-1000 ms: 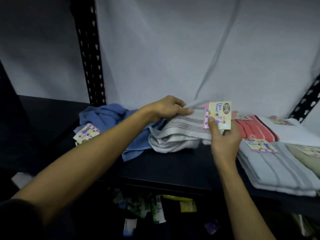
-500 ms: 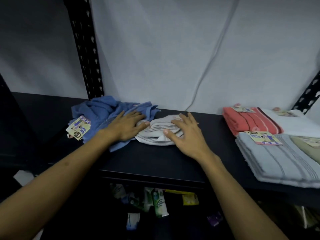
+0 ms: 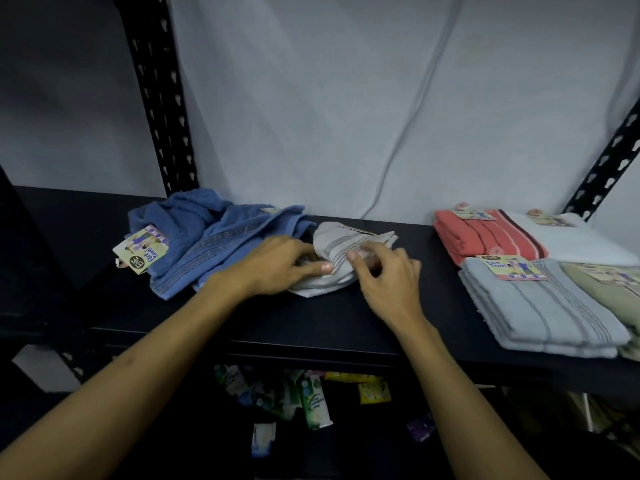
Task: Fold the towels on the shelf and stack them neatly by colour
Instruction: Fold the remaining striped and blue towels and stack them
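Right now both hands are at the small grey striped towel [image 3: 341,252], which lies bunched in the middle of the black shelf [image 3: 311,323], just beside the crumpled blue towel [image 3: 214,240]. The left hand [image 3: 277,268] comes from the left w/ fingers curled at the towel's left edge, thumb stretched along the front fold; it looks like a pinch on the cloth, though the fingertips are partly hidden. The right hand [image 3: 388,278] sits on the towel's right-front part, fingers bent and gathered over the fabric, approx. at the dark stripes (it seems to grip a fold, the image is a bit blurred there).

The blue towel is not folded; it touches the grey one on its left side and carries a "Face Towel" card label [image 3: 142,251] hanging at its left end.

On the right side of the shelf, well apart from the hands, folded towels lie in piles: a coral-red towel [image 3: 485,237] at the back, a white towel [image 3: 581,244] beside it, a light grey-blue towel [image 3: 543,317] in front w/ its own label, and an olive-green towel [image 3: 609,289] at the far right edge.

Below the shelf some small packets and tubes [image 3: 311,400] are lying, too dark to read. A black slotted upright post [image 3: 156,98] stands behind the blue towel, and a white sheet w/ a thin cable [image 3: 408,126] covers the back.
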`<state>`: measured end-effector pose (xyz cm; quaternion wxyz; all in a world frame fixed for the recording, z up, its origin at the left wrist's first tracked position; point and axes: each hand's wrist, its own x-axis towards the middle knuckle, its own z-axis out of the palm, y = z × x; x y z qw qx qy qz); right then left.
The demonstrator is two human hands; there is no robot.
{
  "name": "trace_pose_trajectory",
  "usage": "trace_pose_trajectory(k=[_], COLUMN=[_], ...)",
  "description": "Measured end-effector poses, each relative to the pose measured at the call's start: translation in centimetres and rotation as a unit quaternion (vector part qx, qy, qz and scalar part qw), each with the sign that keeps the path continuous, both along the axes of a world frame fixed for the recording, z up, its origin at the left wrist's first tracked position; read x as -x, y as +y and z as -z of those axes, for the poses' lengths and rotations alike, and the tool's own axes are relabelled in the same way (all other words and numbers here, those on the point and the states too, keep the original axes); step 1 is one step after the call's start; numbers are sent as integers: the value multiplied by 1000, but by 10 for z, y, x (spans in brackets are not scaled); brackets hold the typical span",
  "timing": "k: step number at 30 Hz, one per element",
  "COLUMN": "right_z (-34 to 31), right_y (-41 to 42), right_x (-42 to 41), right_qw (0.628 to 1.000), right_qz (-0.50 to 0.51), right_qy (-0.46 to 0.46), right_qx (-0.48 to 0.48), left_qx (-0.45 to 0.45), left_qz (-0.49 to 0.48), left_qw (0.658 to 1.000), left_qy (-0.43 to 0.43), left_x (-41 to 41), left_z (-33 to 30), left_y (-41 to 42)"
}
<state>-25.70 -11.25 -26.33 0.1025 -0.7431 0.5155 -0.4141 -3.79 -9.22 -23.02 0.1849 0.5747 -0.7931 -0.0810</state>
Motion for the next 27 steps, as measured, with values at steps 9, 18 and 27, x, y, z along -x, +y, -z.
trace_pose_trajectory(k=[9,18,27], right_z=[-8,-13,-16], right_y=[-7,-12,28], right_x=[21,38,81], right_qw=[919,947,977], right_qz=[-158,-60,-127], right_qy=[-316,-291,10], right_qx=[-177,-125,-172], left_qx=[119,77,-80], left_qz=[-66,-137,-63], left_qw=[971,901,923], left_qy=[194,403,372], left_x=[25,25,27], left_z=[20,5,-3], left_y=[19,28,43])
